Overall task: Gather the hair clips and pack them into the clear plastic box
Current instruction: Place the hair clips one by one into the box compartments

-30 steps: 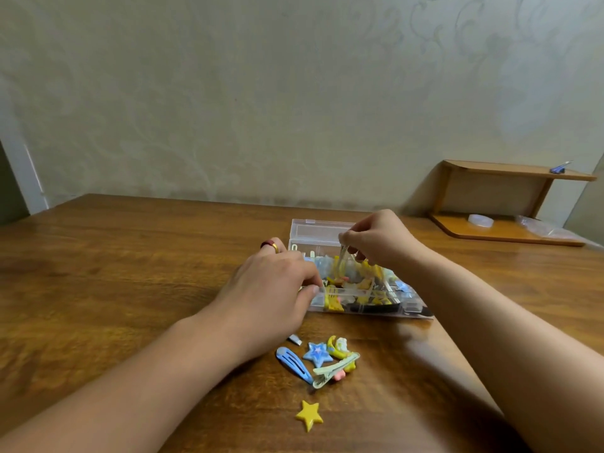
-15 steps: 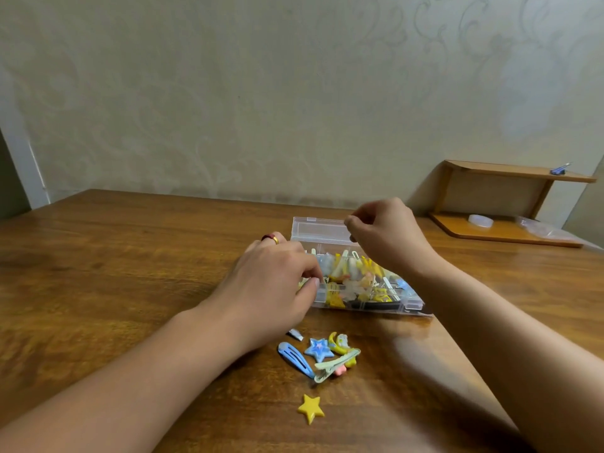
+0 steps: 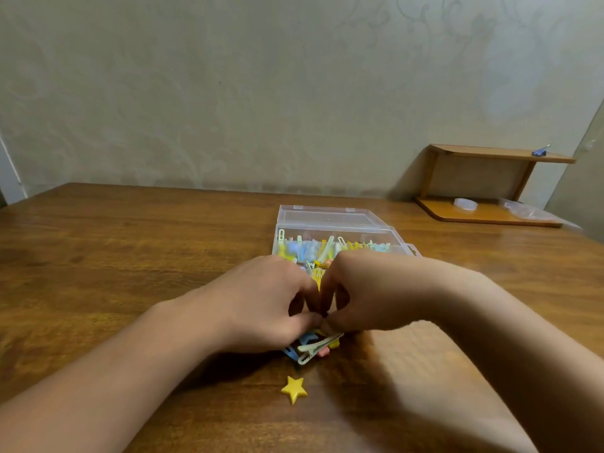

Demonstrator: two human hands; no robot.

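Note:
The clear plastic box [image 3: 330, 220] lies open at mid-table, its lid flat behind it, with several pastel hair clips [image 3: 327, 248] inside. In front of it is a small pile of loose clips: a pale green clip [image 3: 318, 347], a blue clip [image 3: 290, 353] and others hidden under my hands. A yellow star clip [image 3: 294, 389] lies apart, nearer to me. My left hand [image 3: 261, 302] and my right hand [image 3: 372, 289] are side by side over the pile, fingers curled down, thumbs and fingertips meeting. What they pinch is hidden.
The wooden table [image 3: 130, 256] runs to a pale wall. At the back right stands a small wooden shelf [image 3: 490, 184] with a white round object [image 3: 465, 203], a plastic bag [image 3: 523, 210] and a blue clip on top [image 3: 539, 152].
My right hand has left the box and come down to the loose pile. My left hand has slid from the box's near edge onto the same pile. The hands now touch.

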